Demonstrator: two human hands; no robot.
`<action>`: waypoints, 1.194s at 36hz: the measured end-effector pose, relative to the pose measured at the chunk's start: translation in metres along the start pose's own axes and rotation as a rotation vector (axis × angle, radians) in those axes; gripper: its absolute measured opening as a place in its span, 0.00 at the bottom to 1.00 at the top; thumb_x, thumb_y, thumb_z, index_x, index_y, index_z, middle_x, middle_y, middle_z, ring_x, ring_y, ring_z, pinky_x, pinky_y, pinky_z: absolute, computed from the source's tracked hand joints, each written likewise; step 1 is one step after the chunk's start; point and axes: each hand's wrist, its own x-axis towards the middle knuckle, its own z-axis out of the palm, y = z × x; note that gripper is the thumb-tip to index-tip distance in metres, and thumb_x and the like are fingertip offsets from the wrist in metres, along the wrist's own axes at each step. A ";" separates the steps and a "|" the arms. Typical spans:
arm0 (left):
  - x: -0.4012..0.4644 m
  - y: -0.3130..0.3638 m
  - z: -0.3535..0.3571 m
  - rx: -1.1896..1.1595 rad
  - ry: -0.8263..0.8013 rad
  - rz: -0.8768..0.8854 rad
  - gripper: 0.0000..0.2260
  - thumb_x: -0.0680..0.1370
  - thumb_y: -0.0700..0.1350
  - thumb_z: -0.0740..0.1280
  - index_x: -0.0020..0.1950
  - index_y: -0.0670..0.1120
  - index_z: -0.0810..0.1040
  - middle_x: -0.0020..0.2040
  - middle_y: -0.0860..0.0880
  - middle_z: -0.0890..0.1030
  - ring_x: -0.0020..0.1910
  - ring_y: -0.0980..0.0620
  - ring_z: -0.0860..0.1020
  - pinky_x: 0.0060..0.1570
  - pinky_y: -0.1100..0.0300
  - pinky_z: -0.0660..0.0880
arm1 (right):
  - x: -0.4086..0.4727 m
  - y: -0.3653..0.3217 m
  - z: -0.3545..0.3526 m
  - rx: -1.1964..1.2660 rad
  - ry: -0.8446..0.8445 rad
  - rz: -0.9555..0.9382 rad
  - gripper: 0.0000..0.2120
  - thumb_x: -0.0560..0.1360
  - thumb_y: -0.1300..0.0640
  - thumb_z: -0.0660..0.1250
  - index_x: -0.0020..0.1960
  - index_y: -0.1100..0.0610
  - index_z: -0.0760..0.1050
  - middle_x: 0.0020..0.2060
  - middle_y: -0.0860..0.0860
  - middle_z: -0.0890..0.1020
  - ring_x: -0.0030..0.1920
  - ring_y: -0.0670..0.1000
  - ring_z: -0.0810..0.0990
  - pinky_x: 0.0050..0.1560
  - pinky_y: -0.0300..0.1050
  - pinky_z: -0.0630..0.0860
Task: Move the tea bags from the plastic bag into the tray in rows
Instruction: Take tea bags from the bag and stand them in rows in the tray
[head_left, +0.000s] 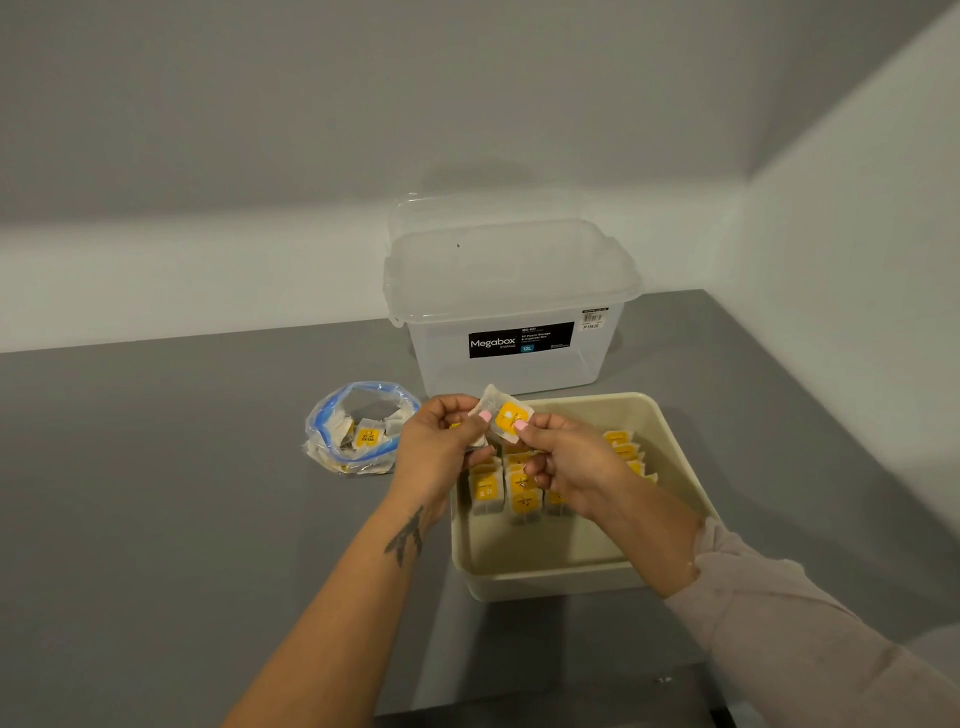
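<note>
Clear plastic storage box (511, 332) w/ lid (511, 270) on sits at back of the grey table (182, 467), near the wall (311, 130). Black label (521, 340) on its front reads "Megabox", w/ a small blue patch; white price sticker (593, 318) at upper right corner of the front. Box looks see-through, contents can't be made out; wall meets a side wall (857, 234) at right.

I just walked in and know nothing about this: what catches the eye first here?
Two hands, the left hand and right hand, pinch a yellow-labelled tea bag above the beige tray, where more tea bags stand in rows. A clear Megabox storage box stands behind; a plastic bag lies left.
</note>
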 end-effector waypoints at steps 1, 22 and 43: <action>0.000 -0.001 -0.001 0.008 0.003 0.005 0.05 0.75 0.39 0.69 0.49 0.46 0.77 0.44 0.47 0.80 0.43 0.52 0.82 0.37 0.63 0.80 | 0.000 0.000 0.000 0.018 0.005 0.002 0.03 0.79 0.59 0.64 0.48 0.56 0.76 0.37 0.51 0.79 0.24 0.44 0.72 0.27 0.37 0.65; -0.005 -0.002 -0.018 -0.219 0.044 -0.244 0.07 0.78 0.43 0.66 0.53 0.42 0.78 0.45 0.45 0.82 0.43 0.50 0.81 0.37 0.61 0.80 | -0.005 -0.008 -0.006 -0.173 0.103 -0.125 0.04 0.76 0.60 0.69 0.46 0.51 0.78 0.38 0.50 0.80 0.25 0.45 0.68 0.25 0.35 0.68; -0.012 0.000 -0.061 -0.585 0.160 -0.313 0.08 0.78 0.35 0.59 0.54 0.41 0.74 0.52 0.42 0.80 0.45 0.49 0.81 0.40 0.57 0.80 | 0.007 0.005 0.024 -1.566 -0.058 -0.351 0.10 0.75 0.58 0.67 0.54 0.48 0.79 0.50 0.50 0.82 0.51 0.53 0.79 0.46 0.41 0.71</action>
